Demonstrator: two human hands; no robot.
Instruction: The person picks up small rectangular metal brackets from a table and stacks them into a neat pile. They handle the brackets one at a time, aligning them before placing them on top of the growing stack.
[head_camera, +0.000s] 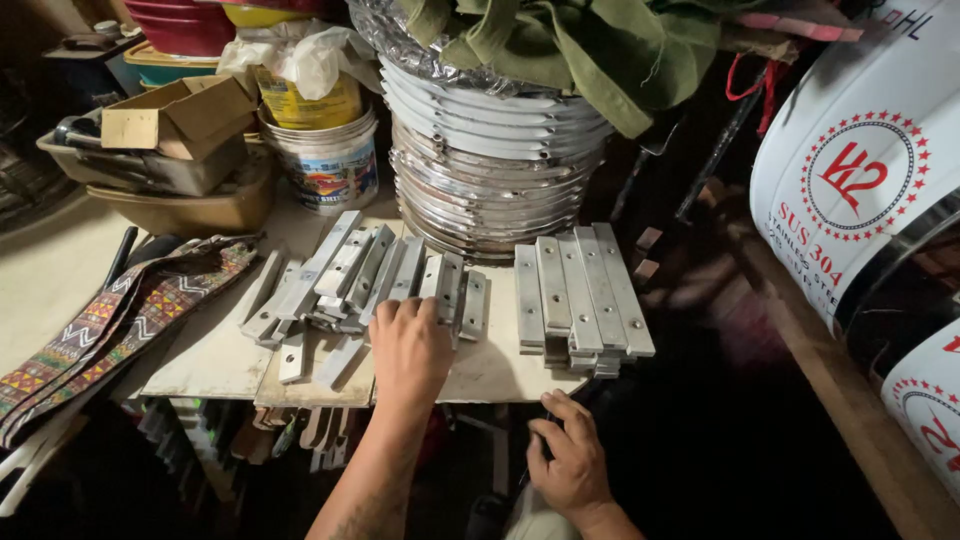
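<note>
Flat metal bars with drilled holes lie on a pale board (215, 360). A loose heap of bars (330, 280) sits at the left and a neat stack of bars (580, 295) at the right. My left hand (408, 352) reaches onto the heap's right end. Its fingers curl over a few bars standing on edge (452, 290); the fingertips are hidden. My right hand (570, 458) hovers low by the board's front edge, below the neat stack, fingers spread and holding nothing.
Behind the bars rises a tall stack of shiny metal rings (490, 170) topped with green cloth (580, 45). A paint bucket (325, 160), a cardboard box (180, 115) and trays stand at the back left. A patterned strap (120, 320) lies left. White printed drums (860, 180) stand right.
</note>
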